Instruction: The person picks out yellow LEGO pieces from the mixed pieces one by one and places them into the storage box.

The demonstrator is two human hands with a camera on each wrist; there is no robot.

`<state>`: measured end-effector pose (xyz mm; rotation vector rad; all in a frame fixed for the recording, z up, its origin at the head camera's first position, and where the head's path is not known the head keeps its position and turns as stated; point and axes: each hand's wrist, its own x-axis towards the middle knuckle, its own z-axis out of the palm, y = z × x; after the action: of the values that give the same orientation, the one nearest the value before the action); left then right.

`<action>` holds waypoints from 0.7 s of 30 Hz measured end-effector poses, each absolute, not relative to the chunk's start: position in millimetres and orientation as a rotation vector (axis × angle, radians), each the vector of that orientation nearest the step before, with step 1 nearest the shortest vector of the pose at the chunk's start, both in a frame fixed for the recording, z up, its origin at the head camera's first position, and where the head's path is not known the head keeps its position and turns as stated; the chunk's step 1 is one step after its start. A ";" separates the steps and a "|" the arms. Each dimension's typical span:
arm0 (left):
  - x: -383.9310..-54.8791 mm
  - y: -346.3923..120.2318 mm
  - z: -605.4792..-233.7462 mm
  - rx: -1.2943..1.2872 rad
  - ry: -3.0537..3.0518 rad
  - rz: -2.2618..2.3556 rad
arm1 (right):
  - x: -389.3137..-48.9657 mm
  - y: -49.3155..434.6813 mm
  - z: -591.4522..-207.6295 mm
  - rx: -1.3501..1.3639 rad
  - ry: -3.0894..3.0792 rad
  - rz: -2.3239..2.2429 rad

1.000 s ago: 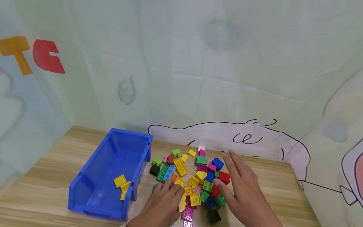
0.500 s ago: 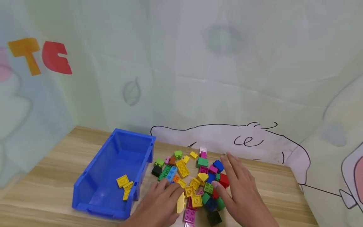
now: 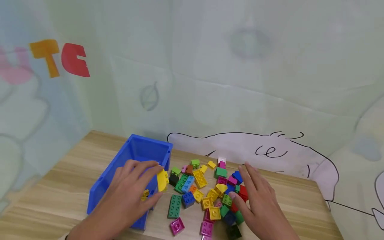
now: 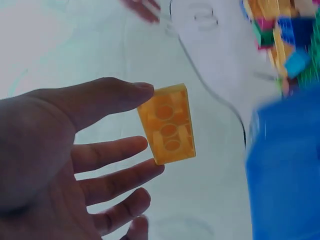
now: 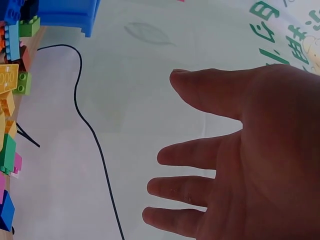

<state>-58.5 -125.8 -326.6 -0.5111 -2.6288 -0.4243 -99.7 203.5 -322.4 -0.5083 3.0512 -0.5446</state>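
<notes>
Left hand movement: since half a second ago, the left hand [image 3: 126, 193] has carried one yellow brick [image 3: 162, 180] from the pile to the blue bin's near right side, uncovering the bricks it had covered.
Left hand grip: thumb and fingers pinch that single brick; the left wrist view shows three rings in its hollow underside.
Right hand: one, the right hand [image 3: 261, 200], well apart from the left, fingers extended and spread, over or beside the pile's right edge; contact cannot be told.
Blue bin: one blue bin [image 3: 150, 150], partly behind the left hand; yellow pieces [image 3: 145, 195] show inside, their count hidden by the hand.
Beside the bin: one long green brick [image 3: 174, 206], one dark blue brick [image 3: 188, 199], one magenta piece [image 3: 177, 226].
Yellow in pile: eight counted, the largest yellow brick [image 3: 200, 178] among them.
Other colours in pile: three lime bricks [image 3: 195, 163], two black bricks [image 3: 173, 180], one brown brick [image 3: 189, 170], one light blue brick [image 3: 188, 184]; at least two red bricks [image 3: 243, 192], partly covered.
Table: one wooden table [image 3: 75, 166] under everything.
Backdrop: three letters at upper left, an orange T [image 3: 48, 56] between pink and red ones.
</notes>
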 end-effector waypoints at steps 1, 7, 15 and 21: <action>-59.0 -130.9 -325.9 -0.486 -2.619 -0.420 | -99.4 203.7 -322.6 -0.507 3.052 -0.540; -62.1 -153.9 -329.9 -0.340 -2.659 -0.377 | -99.5 202.8 -323.1 -0.459 3.027 -0.515; -71.3 -163.5 -358.5 -0.234 -2.807 -0.383 | -99.7 206.6 -325.9 -0.417 2.975 -0.480; -79.1 -168.0 -381.4 -0.270 -2.820 -0.391 | -101.1 209.1 -329.0 -0.388 2.935 -0.415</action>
<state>-79.1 -168.0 -381.4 -0.2698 -2.8202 -0.3908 -101.1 209.1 -329.0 -0.3877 2.9355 -0.4151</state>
